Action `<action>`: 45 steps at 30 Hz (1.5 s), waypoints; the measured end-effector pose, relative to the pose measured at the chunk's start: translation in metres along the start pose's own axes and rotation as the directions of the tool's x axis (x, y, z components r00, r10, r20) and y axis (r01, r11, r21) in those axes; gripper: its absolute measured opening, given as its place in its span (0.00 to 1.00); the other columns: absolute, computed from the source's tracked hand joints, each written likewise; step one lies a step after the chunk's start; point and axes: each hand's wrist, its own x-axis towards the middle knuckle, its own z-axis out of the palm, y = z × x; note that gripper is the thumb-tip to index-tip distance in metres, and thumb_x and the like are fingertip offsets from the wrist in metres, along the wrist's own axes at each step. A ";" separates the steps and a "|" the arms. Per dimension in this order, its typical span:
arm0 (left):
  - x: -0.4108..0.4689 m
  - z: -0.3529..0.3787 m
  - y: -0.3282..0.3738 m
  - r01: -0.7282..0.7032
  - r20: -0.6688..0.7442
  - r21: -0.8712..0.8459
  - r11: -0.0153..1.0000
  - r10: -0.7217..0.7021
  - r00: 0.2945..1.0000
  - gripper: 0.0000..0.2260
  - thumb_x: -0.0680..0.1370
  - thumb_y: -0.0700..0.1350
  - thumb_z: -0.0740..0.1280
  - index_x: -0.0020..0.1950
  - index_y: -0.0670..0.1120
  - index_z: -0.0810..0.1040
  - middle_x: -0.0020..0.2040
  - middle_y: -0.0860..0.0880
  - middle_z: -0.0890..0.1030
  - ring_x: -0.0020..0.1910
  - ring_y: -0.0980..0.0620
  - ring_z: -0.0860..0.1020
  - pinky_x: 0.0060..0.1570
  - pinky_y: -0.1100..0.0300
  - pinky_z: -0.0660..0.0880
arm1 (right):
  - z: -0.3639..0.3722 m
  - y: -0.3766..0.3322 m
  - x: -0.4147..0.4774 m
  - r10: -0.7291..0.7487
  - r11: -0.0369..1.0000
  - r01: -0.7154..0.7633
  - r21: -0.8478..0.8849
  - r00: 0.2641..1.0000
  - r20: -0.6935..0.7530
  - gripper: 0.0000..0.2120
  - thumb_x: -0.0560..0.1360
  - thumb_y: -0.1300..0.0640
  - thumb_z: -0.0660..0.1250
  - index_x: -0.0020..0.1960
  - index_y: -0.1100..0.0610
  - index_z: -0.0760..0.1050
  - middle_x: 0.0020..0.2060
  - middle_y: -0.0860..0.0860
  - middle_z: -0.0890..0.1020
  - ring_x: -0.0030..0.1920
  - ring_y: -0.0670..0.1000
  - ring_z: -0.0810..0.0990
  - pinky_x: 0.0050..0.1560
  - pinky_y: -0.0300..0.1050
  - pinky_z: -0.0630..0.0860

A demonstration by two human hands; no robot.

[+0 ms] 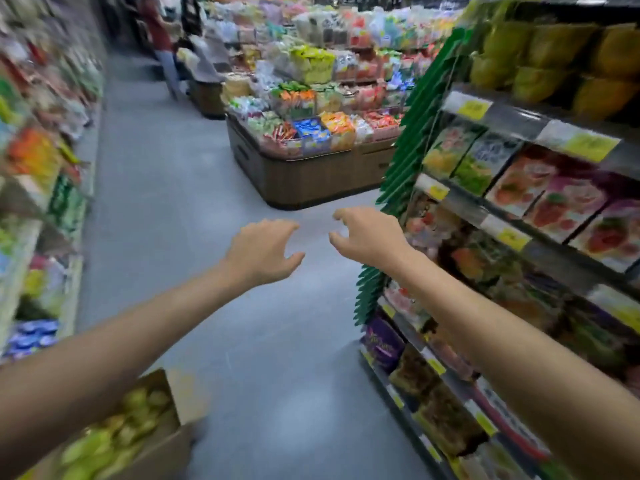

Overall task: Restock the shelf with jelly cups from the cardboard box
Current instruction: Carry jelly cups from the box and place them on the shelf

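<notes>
In the head view, both bare arms are stretched forward over the smooth grey aisle floor (194,188). The left hand (263,247) is held palm down with its fingers spread and loosely curled, and nothing is held in it. The right hand (370,237), just beside the end of the shelving, is likewise empty, its fingers bent in a loose claw.

The brown corrugated cardboard box (183,400) is seen at the lower left, beneath the left forearm, with one flap raised. What it stands on is not shown. It is filled with rounded yellow-green jelly cups (114,438), blurred, so lids and rims cannot be made out.

The grey metal shelf (516,121) with yellow price tags along its front edge rises at the right. It is stocked with glossy printed fruit packets, and similar yellow-green packs lie on the upper tier.

The cups are judged to be light, thin-walled plastic with smooth, possibly slippery sides and a film lid that could be dented. They would best be taken round the sides, several at once, without pressure on the top.

A wood-panelled display island (311,178) heaped with crinkled bright wrappers stands beyond the hands.
</notes>
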 end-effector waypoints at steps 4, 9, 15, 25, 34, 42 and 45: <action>-0.038 0.017 -0.072 0.184 0.079 -0.020 0.983 -0.182 0.980 0.31 0.73 0.62 0.59 0.71 0.48 0.69 0.69 0.48 0.73 0.67 0.45 0.72 0.63 0.48 0.71 | 0.048 -0.067 0.019 -0.070 0.996 0.065 0.062 0.995 0.073 0.20 0.77 0.46 0.60 0.66 0.53 0.72 0.59 0.53 0.80 0.60 0.58 0.76 0.55 0.50 0.73; -0.084 0.033 -0.138 0.306 0.126 0.019 0.952 -0.306 0.944 0.28 0.76 0.58 0.64 0.73 0.47 0.67 0.70 0.47 0.72 0.67 0.44 0.71 0.63 0.48 0.70 | 0.099 -0.137 0.034 -0.178 0.980 0.161 0.117 0.972 0.153 0.21 0.77 0.46 0.61 0.67 0.52 0.71 0.60 0.53 0.79 0.61 0.57 0.76 0.55 0.49 0.73; -0.126 0.050 -0.203 0.457 0.182 0.051 0.888 -0.458 0.870 0.25 0.76 0.56 0.63 0.71 0.49 0.68 0.68 0.48 0.74 0.66 0.44 0.72 0.62 0.49 0.71 | 0.157 -0.201 0.060 -0.301 0.951 0.266 0.159 0.914 0.271 0.21 0.77 0.46 0.61 0.67 0.53 0.72 0.59 0.52 0.80 0.61 0.57 0.76 0.56 0.48 0.72; -0.166 0.077 -0.347 0.633 0.302 0.195 0.749 -0.660 0.688 0.24 0.79 0.55 0.61 0.72 0.47 0.67 0.70 0.48 0.71 0.68 0.46 0.70 0.59 0.55 0.69 | 0.270 -0.318 0.143 -0.515 0.856 0.455 0.245 0.719 0.467 0.22 0.79 0.47 0.58 0.70 0.53 0.68 0.61 0.52 0.79 0.63 0.55 0.75 0.55 0.47 0.72; -0.169 0.134 -0.471 0.699 0.457 0.224 0.679 -0.707 0.539 0.23 0.78 0.55 0.62 0.71 0.48 0.68 0.67 0.49 0.75 0.64 0.45 0.73 0.55 0.53 0.72 | 0.377 -0.400 0.212 -0.568 0.815 0.467 0.342 0.532 0.628 0.20 0.78 0.49 0.58 0.69 0.53 0.69 0.61 0.54 0.78 0.62 0.57 0.75 0.55 0.50 0.73; -0.199 0.200 -0.531 0.791 0.498 0.170 0.587 -0.744 0.445 0.17 0.78 0.51 0.61 0.66 0.50 0.74 0.60 0.48 0.80 0.59 0.44 0.77 0.50 0.54 0.75 | 0.478 -0.435 0.222 -0.541 0.818 0.452 0.356 0.397 0.741 0.17 0.77 0.47 0.57 0.59 0.55 0.75 0.53 0.55 0.80 0.56 0.59 0.78 0.45 0.47 0.71; -0.222 0.234 -0.536 0.810 0.558 0.170 0.561 -0.732 0.390 0.16 0.78 0.51 0.61 0.65 0.50 0.75 0.60 0.48 0.79 0.56 0.45 0.77 0.46 0.55 0.74 | 0.508 -0.444 0.211 -0.532 0.825 0.421 0.378 0.348 0.772 0.18 0.79 0.47 0.56 0.61 0.55 0.73 0.54 0.55 0.80 0.56 0.59 0.77 0.44 0.46 0.68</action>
